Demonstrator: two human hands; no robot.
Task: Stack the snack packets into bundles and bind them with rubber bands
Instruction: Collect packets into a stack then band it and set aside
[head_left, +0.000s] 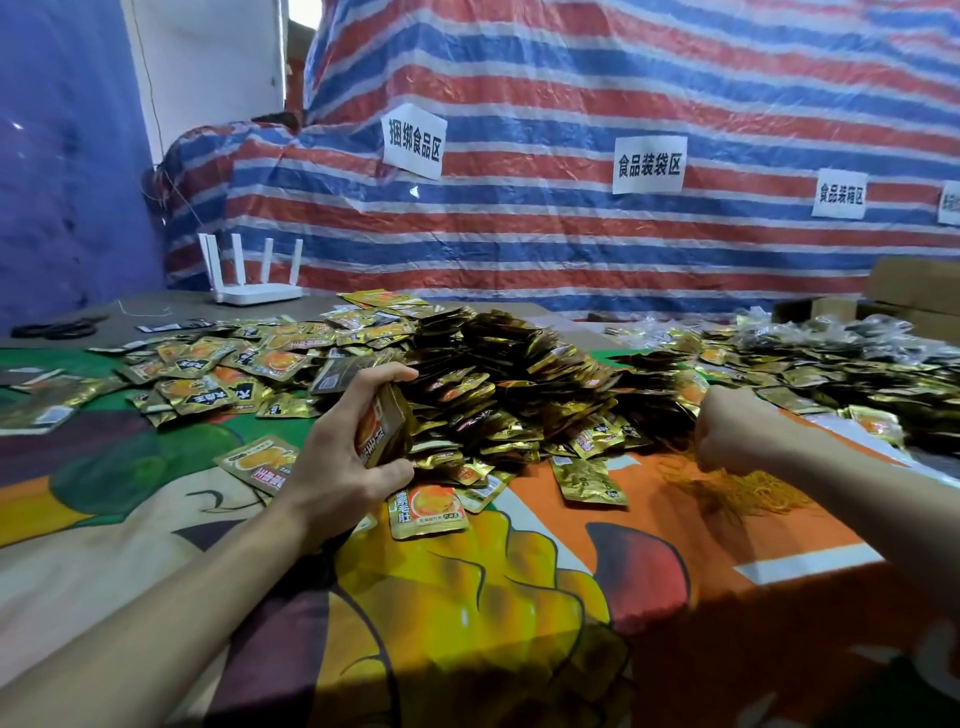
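A big heap of gold and black snack packets (498, 379) covers the middle of the table. My left hand (337, 441) grips an upright stack of packets (384, 431) at the heap's near left edge, thumb below and fingers over the top. My right hand (727, 441) is curled into a fist over a loose pile of yellow-brown rubber bands (727, 493); whether it pinches a band is hidden. Single packets (428, 512) lie flat on the cloth between my hands.
A colourful printed cloth (467, 597) covers the table. More packets spread left (208, 374) and right (831, 374). A white router (257, 291) and black scissors (57, 327) sit at the back left. Cardboard boxes (914, 296) stand at the back right before a striped tarp (571, 208).
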